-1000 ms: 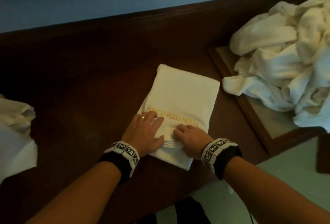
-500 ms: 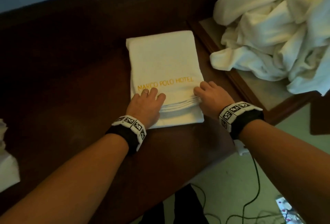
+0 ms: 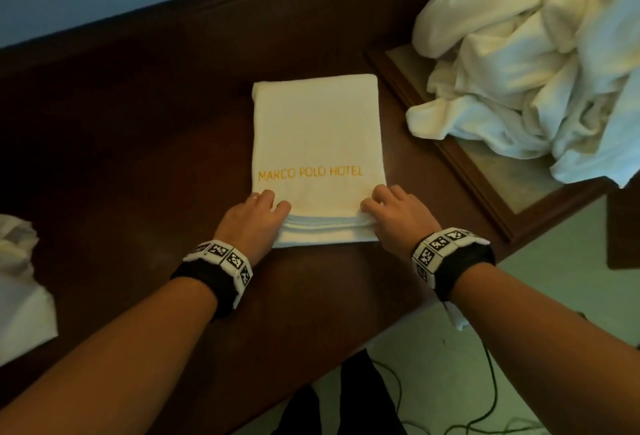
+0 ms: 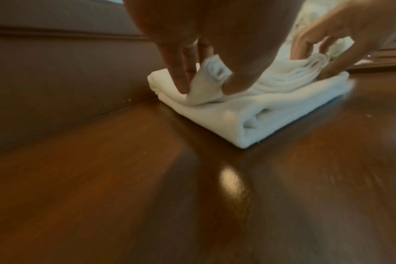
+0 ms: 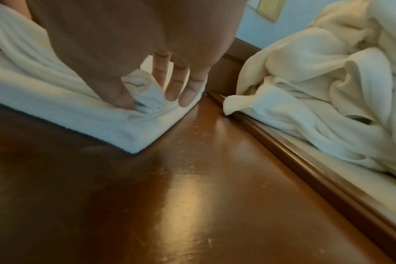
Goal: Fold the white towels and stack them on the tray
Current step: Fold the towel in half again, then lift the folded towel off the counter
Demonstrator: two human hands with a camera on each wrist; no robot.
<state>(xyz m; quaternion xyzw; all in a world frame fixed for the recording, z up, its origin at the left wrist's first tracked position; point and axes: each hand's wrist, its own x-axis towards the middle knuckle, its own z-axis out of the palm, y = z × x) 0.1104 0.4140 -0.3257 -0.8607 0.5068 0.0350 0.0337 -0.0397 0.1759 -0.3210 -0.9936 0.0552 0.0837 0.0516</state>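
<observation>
Folded towel (image 3: 317, 157) is lying flat on the dark wooden table (image 3: 138, 164), centre of the head view, gold "MARCO POLO HOTEL" lettering (image 3: 310, 174) facing up and reading toward the person. Left hand (image 3: 254, 218) is sitting at the towel's 7 o'clock corner and the right hand (image 3: 396, 214) at its 5 o'clock corner, the two hands apart with the near edge of the towel between them. Both are pinching the top layer near the ribbed band: the left wrist view is showing the left thumb and fingers (image 4: 181, 71) closing on a raised fold of cloth, and the right wrist view is showing the right thumb and fingers (image 5: 170, 84) bunching the corner the same way. Lower layers are staying flat on the table. At 2 o'clock from the towel, a wooden-framed tray (image 3: 485, 188) is sitting on the table, just beside the towel but not touching it, with a loose pile of unfolded white towels (image 3: 540, 53) heaped on it and spilling over its near-left rim. At 9 o'clock, at the frame edge, more white cloth (image 3: 20, 289) is lying on the table, well apart from the folded towel. Black cables (image 3: 485, 400) are trailing on the pale floor at 5 o'clock.
</observation>
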